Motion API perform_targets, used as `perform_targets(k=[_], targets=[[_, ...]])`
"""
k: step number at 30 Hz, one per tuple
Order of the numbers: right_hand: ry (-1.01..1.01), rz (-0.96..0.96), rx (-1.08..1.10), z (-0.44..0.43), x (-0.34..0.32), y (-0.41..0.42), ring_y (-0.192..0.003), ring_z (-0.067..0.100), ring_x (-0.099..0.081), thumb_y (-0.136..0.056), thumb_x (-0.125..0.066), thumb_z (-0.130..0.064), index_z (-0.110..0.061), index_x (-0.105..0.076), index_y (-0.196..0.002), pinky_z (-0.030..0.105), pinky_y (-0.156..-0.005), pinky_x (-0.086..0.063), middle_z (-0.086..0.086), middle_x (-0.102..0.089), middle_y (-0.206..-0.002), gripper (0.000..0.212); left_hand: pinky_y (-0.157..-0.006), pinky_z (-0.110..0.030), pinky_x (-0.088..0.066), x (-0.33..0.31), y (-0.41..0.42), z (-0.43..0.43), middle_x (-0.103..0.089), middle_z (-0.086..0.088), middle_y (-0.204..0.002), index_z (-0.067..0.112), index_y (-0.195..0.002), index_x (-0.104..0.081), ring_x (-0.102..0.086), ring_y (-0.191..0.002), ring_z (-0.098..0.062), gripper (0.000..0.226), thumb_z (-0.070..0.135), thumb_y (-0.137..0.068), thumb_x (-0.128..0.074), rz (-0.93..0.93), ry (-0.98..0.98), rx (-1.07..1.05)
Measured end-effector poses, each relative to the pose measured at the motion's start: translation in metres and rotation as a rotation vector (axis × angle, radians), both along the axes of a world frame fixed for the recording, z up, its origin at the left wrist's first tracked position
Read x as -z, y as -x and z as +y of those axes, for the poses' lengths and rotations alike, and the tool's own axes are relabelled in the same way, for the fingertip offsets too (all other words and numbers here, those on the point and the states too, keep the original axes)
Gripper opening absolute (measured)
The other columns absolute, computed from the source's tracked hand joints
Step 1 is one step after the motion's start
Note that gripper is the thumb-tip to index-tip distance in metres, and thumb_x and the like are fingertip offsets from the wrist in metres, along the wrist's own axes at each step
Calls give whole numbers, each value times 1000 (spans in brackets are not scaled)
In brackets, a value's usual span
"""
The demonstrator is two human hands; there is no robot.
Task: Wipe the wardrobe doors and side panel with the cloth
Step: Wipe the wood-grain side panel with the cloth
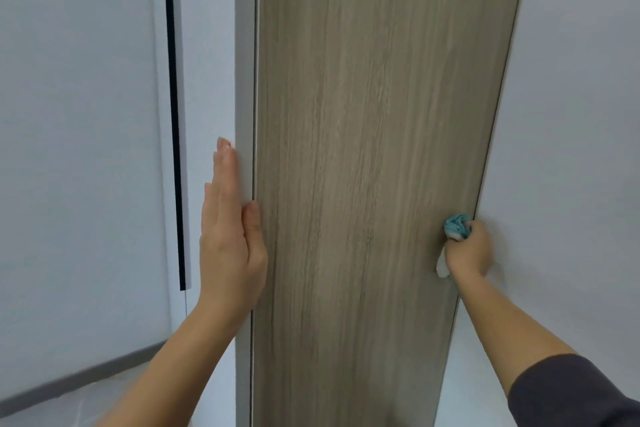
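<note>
Probably a home bedroom: a wardrobe (244, 45) with wood-grain side panel (363, 149) and white door (207, 45) stands against a plain wall (575, 80).

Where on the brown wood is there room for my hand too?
The middle of the wood panel is bare, between the left hand at its left edge and the right hand gripping the cloth at its right edge. Crowded only at those two edges.

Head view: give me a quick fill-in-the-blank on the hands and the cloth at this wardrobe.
The right hand grips a bunched blue ____.
The left hand lies flat, fingers ____, against the white door.
The cloth touches the wood-grain side panel at its ____ edge.
Missing words: cloth; straight; right.
</note>
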State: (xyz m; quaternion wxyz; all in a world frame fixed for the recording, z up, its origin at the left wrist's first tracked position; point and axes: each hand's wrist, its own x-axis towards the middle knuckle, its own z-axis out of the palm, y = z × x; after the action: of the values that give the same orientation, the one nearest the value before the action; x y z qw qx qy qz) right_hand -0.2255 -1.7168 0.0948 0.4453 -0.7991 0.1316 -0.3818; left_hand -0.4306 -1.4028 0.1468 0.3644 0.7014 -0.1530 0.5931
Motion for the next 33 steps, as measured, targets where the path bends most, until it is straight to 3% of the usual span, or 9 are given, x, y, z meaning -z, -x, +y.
perform_targets(k=[5, 7, 10, 14, 19, 26, 30, 33], targets=[[-78, -170, -116, 62, 24, 56, -93, 18, -52, -81, -58, 4, -6, -56, -110, 23, -74, -36, 9, -54, -115, 31, -118, -56, -16, -2, 3, -1, -10, 4, -160, 6, -153, -10, -10, -149, -11, 62, -6, -97, -33, 9, 19, 45], [-90, -264, -187, 89, 32, 82, -93, 16, -52, -79, -60, 9, -4, -57, -107, 12, -68, -35, 11, -54, -113, 31, -119, -55, -14, -2, 4, -1, -9, 1, -160, 4, -153, -9, -9, -149, -14, 62, -9, -97, -33, 15, 15, 64], [-57, -338, -285, 127, 41, 119, -95, 9, -53, -77, -64, 11, -6, -58, -107, 0, -74, -38, 8, -53, -112, 35, -119, -54, -12, -2, 3, 1, -10, -6, -161, 2, -152, -9, -8, -150, -18, 61, -9, -97, -32, 14, 8, 78], [11, -447, -379, 172, 48, 165, -93, 2, -51, -71, -68, 13, -9, -61, -105, 5, -78, -41, 1, -53, -107, 41, -118, -57, -14, -2, 2, 3, -13, -17, -160, -1, -150, -11, -10, -149, -25, 59, -8, -97, -34, 3, -4, 79], [156, -518, -496, 212, 66, 210, -94, 12, -56, -70, -69, 5, -17, -59, -105, 25, -77, -51, -6, -52, -105, 42, -120, -54, -12, 14, 2, 5, -10, -15, -161, -2, -151, -11, -7, -150, -23, 54, -1, -102, -33, 29, 64, 133], [307, -541, -473, 207, 98, 206, -95, 21, -59, -71, -67, 6, -14, -61, -104, 29, -79, -52, 3, -57, -106, 40, -121, -50, -8, 80, 12, -1, -6, -13, -161, -3, -151, -9, -5, -150, -18, 56, -5, -100, -31, 140, 86, 114], [249, -460, -438, 182, 121, 182, -96, 20, -58, -66, -70, 13, -12, -61, -101, 32, -78, -53, 3, -54, -107, 43, -121, -50, -8, 109, 13, -4, -5, -4, -160, 5, -151, -5, -4, -150, -17, 58, -1, -99, -31, 153, 100, 91], [118, -328, -348, 155, 129, 157, -98, 19, -57, -70, -66, 15, -7, -60, -102, 22, -79, -50, 7, -54, -110, 39, -121, -49, -9, 111, 12, -5, -4, -1, -160, 8, -151, -4, -5, -150, -16, 59, -1, -100, -31, 159, 118, 89]])
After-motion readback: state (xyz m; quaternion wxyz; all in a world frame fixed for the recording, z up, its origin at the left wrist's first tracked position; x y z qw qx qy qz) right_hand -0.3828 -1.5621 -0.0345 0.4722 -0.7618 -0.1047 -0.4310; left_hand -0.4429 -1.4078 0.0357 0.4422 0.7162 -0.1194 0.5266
